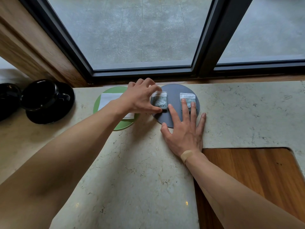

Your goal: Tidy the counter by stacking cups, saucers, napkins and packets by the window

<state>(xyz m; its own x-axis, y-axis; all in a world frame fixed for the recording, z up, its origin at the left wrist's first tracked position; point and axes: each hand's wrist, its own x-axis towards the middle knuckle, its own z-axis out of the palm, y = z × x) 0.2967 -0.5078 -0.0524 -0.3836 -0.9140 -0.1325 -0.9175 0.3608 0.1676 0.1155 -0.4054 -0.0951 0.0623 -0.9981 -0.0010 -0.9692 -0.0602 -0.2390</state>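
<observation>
Two hands work on packets lying on a grey disc by the window.

The left hand (140,98) reaches across the green disc (122,125) and pinches the left packet stack (159,100) — thumb at its near corner, fingers curled over its far edge. The right hand (185,129) lies flat with fingers spread wide; two fingertips press on the right packet stack (187,98), while the little finger rests on the counter (132,162) just beside the grey disc (173,96). Both stacks sit on the grey disc, apart from each other. A folded white napkin (109,100) lies on the green disc, partly under the left forearm. At far left, a black cup (39,95) sits on a black saucer (49,116), with another black cup (8,100) beside it — all near the window (142,30).
</observation>
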